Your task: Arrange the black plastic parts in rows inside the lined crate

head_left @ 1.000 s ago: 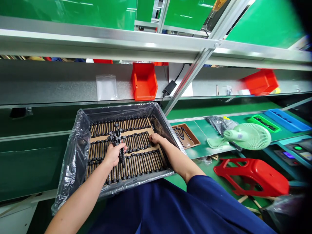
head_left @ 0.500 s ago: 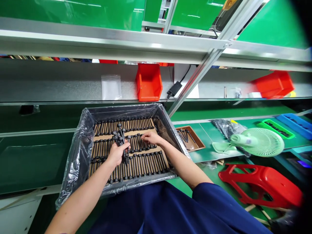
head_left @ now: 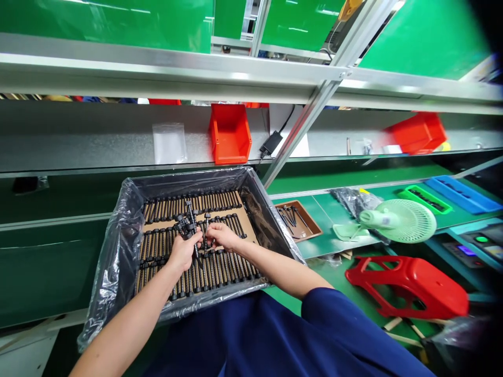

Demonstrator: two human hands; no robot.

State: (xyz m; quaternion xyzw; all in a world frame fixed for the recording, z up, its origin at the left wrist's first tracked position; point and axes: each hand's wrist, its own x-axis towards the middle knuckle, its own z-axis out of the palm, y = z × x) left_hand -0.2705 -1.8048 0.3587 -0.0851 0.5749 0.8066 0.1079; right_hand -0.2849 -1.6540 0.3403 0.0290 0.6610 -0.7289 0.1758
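My left hand [head_left: 184, 252] grips a bunch of black rod-shaped parts with thick round heads [head_left: 187, 224], several of them sticking up and out at different angles. Close beside it, my right hand [head_left: 220, 235] pinches one such part [head_left: 207, 220], held upright just right of the bunch. Both hands are over a dark bin lined with clear plastic film [head_left: 264, 209]. Inside it, more of these black parts [head_left: 192, 201] lie side by side in three rows on brown cardboard [head_left: 249, 226]. My hands and the bunch hide some of the middle row.
Right of the bin stand a brown tray [head_left: 314, 228] with loose black parts, a pale green fan [head_left: 408, 221] and a red stool [head_left: 428, 285]. Behind, a metal shelf [head_left: 118, 141] carries a red bin [head_left: 231, 139] and a plastic bag [head_left: 170, 144]. A slanted metal post [head_left: 293, 136] rises behind the bin.
My right hand has moved left from the middle row to beside my left hand, now with one black part in its fingers. The view has shifted slightly to the right.
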